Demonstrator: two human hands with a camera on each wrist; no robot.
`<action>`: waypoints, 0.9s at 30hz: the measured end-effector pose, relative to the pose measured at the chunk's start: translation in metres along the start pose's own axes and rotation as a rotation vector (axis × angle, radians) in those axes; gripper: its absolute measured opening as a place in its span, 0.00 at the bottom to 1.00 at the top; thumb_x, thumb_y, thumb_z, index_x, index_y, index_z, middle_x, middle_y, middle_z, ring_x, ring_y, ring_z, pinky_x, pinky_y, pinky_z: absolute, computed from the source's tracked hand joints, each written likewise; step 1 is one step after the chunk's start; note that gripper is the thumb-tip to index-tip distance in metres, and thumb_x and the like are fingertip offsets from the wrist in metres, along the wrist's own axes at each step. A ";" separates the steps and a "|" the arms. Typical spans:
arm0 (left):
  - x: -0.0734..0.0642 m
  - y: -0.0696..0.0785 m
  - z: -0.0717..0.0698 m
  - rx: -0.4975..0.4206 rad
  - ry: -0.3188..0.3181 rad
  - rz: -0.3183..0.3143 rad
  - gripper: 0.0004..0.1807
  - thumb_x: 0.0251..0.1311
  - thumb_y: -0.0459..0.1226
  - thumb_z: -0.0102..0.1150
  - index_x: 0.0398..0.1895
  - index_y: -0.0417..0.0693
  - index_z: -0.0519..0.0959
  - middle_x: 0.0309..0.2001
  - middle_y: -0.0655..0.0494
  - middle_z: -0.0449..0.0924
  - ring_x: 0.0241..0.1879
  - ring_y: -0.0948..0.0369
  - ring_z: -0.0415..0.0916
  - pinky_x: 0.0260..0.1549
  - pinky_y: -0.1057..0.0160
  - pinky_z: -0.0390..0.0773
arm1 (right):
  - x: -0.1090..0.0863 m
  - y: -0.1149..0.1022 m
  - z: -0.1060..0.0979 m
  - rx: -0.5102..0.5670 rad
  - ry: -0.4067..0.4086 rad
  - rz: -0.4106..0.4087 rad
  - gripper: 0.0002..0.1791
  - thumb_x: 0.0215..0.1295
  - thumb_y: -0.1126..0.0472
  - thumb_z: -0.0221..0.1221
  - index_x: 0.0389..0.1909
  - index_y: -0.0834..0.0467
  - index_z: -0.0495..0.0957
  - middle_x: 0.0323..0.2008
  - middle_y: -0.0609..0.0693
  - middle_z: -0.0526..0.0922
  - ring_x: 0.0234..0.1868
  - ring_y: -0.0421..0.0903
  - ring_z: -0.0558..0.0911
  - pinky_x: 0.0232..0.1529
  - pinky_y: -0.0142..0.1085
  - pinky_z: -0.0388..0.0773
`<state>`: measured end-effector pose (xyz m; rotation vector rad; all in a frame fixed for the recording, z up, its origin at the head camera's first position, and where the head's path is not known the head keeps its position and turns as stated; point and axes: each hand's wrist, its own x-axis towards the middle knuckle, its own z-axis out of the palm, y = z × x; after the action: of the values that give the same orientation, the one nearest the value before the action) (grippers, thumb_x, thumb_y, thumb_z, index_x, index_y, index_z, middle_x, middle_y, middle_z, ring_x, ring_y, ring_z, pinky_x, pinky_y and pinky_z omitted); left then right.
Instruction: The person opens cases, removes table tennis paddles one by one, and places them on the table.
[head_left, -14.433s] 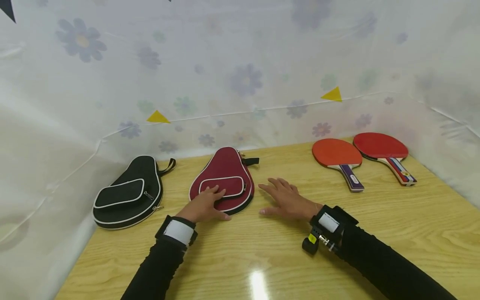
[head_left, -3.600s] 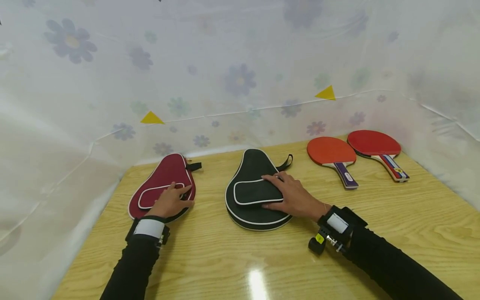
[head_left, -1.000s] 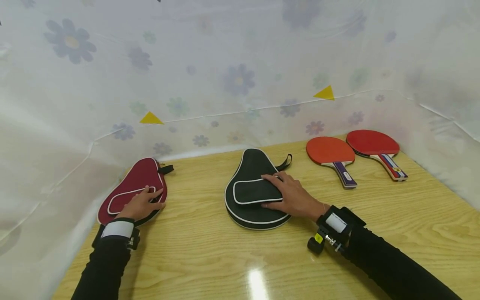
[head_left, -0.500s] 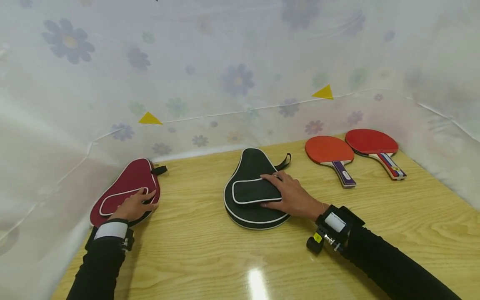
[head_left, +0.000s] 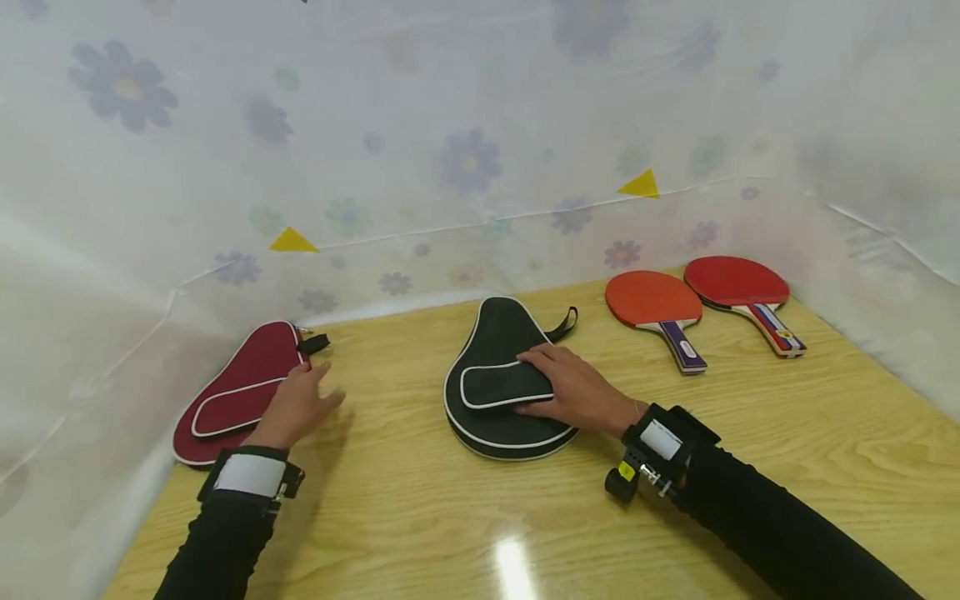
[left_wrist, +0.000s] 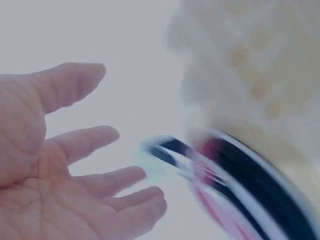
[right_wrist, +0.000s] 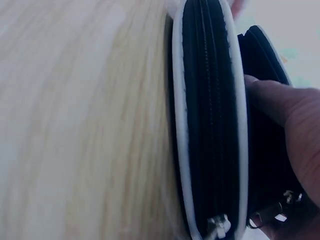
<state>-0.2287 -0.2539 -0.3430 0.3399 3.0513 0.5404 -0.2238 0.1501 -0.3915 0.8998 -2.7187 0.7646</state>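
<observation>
The black paddle case [head_left: 504, 329] lies flat mid-table, white-piped, its strap pointing right. My right hand [head_left: 581, 392] holds the right end of its raised pocket, fingers over the upper edge and thumb along the lower one. The right wrist view shows that thumb against the pocket, beside the case's zipped side [right_wrist: 210, 125]. A dark red paddle case [head_left: 258, 354] rests at the table's left, partly hidden by my left hand [head_left: 296, 407]. In the left wrist view this hand has its fingers spread and holds nothing, apart from the blurred red case [left_wrist: 217, 207].
An orange-red table tennis paddle [head_left: 652, 297] with a purple handle lies at the back right. Beside it is a red paddle [head_left: 738, 281] with a striped handle. A pale flowered sheet [head_left: 420, 150] rises behind the wooden table [head_left: 420, 517], with yellow triangles on it.
The two cases have swapped sides: black went from left to middle, red from middle to far left. My left hand has just let go of the red case; my right still holds the black one.
</observation>
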 end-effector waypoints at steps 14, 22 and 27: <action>-0.026 0.162 0.064 0.030 0.110 0.400 0.43 0.54 0.46 0.76 0.72 0.45 0.70 0.56 0.37 0.66 0.52 0.43 0.69 0.41 0.54 0.80 | 0.000 0.012 -0.020 0.268 -0.160 0.148 0.45 0.66 0.41 0.64 0.77 0.57 0.61 0.75 0.61 0.61 0.73 0.60 0.64 0.68 0.58 0.65; -0.005 0.171 0.073 0.236 0.193 0.375 0.32 0.60 0.46 0.70 0.68 0.52 0.76 0.53 0.37 0.71 0.43 0.45 0.74 0.35 0.55 0.82 | 0.001 0.005 -0.018 0.239 -0.156 0.164 0.45 0.66 0.41 0.64 0.76 0.58 0.61 0.74 0.62 0.61 0.73 0.61 0.65 0.67 0.58 0.65; 0.002 0.165 0.067 0.186 0.111 0.341 0.32 0.60 0.44 0.71 0.68 0.53 0.76 0.53 0.37 0.72 0.43 0.44 0.76 0.36 0.53 0.83 | 0.001 0.000 -0.015 0.179 -0.142 0.156 0.43 0.68 0.40 0.61 0.75 0.60 0.63 0.72 0.63 0.63 0.70 0.62 0.68 0.65 0.57 0.68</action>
<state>-0.1922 -0.0794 -0.3492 0.8762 3.1737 0.2899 -0.2245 0.1572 -0.3784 0.8124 -2.9080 1.0262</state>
